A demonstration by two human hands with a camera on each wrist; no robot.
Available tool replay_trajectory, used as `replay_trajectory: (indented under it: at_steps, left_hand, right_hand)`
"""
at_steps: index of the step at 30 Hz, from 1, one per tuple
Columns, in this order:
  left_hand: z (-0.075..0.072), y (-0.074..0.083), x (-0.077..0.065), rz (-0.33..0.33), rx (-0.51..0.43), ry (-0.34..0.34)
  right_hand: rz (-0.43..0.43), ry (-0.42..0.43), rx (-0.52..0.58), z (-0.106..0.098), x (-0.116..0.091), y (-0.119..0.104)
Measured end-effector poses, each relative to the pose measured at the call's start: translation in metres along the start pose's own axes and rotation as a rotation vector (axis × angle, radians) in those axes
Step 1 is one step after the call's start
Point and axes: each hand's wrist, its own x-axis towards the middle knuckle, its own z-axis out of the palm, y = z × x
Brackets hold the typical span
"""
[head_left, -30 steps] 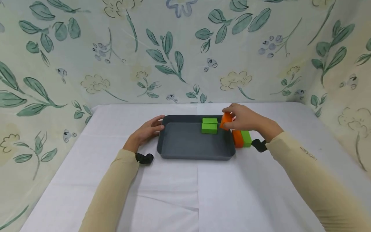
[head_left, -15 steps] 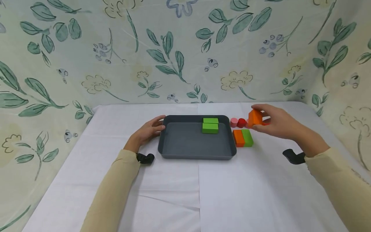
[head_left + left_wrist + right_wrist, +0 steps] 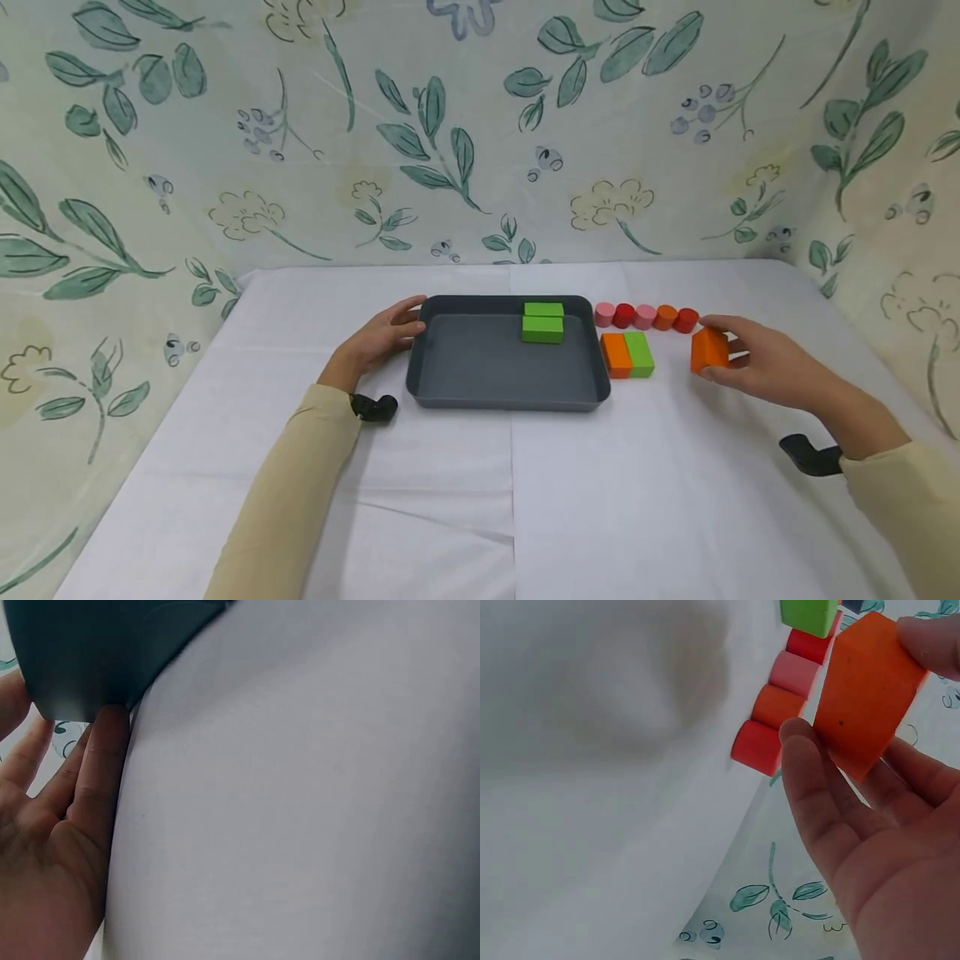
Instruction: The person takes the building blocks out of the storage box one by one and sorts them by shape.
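Between the thumb and fingers of my right hand [image 3: 772, 362] is an orange block [image 3: 707, 351], held just past the right end of a row of cylinders. The right wrist view shows the block's flat orange face [image 3: 866, 694] pinched between thumb and fingertips. My left hand [image 3: 377, 343] touches the left edge of a dark grey tray [image 3: 480, 371], its fingers extended along the rim. Inside the tray, toward the back right, lie two green blocks, one green block [image 3: 542, 330] in front of the other [image 3: 543, 309].
Right of the tray, an orange block [image 3: 617, 356] and a green block [image 3: 641, 354] lie side by side. Behind them runs a row of cylinders in pink [image 3: 604, 314], red [image 3: 624, 315] and orange [image 3: 665, 317]. A white cloth [image 3: 442, 492] covers the table; patterned fabric [image 3: 480, 150] hangs behind.
My right hand has carried the orange block from the tray's right edge rightward and nearer to me, uncovering the row of cylinders. The left hand stays at the tray.
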Motion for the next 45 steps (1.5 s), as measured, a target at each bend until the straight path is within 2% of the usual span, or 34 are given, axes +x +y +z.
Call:
replay_trajectory:
  at_steps: [9,18,24,34,39,45]
  left_hand:
    - [0.0,-0.001,0.0,0.017,-0.008,0.006]
    - [0.0,-0.002,-0.002,0.008,-0.04,-0.002]
    - [-0.001,-0.003,-0.002,0.012,-0.049,-0.007]
    - [-0.001,-0.003,0.0,0.013,-0.055,-0.007]
    - [-0.001,-0.005,0.001,0.005,-0.056,-0.001]
    - [0.0,-0.004,0.0,0.002,-0.054,0.01]
  right_hand:
    - [-0.011,0.002,-0.013,0.016,0.006,0.01]
    - [-0.007,-0.055,0.002,0.026,0.008,0.013]
    - [0.014,-0.06,0.0,0.029,0.012,0.012]
    - [-0.064,-0.059,-0.042,0.032,0.028,0.007]
    - [-0.05,-0.06,-0.063,0.034,0.039,0.004]
    - [-0.003,-0.096,-0.029,0.033,0.047,0.001]
